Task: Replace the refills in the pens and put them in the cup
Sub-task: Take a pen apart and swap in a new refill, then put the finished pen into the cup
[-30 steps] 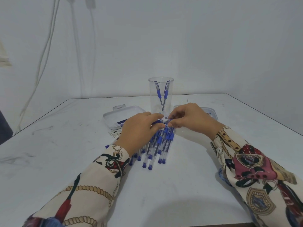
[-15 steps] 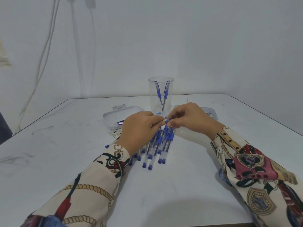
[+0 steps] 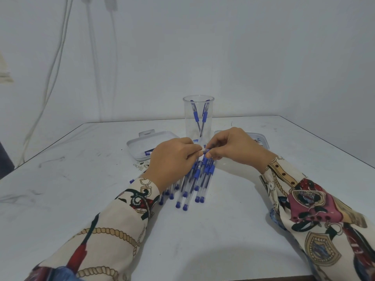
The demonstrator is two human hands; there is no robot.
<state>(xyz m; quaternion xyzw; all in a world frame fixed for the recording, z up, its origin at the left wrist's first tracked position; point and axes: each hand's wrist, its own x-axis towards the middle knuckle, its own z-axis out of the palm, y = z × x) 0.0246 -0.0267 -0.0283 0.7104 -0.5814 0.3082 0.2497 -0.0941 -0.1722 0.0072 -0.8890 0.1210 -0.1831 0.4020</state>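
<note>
Both grips, left hand (image 3: 172, 159) and right hand (image 3: 233, 149), pinched one clear blue-tipped pen (image 3: 204, 152) between them. Under them lay the pile of pens (image 3: 194, 185) on the bench (image 3: 223, 230); just beyond stood the clear cup (image 3: 198, 118), holding two pens.

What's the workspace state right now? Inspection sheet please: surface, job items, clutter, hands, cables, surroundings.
Surface: white table, scuffed with dark marks at left.
Job's things: tall clear plastic cup upright, two blue-grip pens inside; row of clear blue-capped pens lying on the table under the hands; one clear pen part held between both hands.
Clutter: white shallow tray left of the cup, holding a small blue piece; white lidded box right, partly hidden.
Hands: left hand and right hand both pinch the pen part.
Cables: white cords hanging on the wall at left.
Surroundings: plain white wall.
</note>
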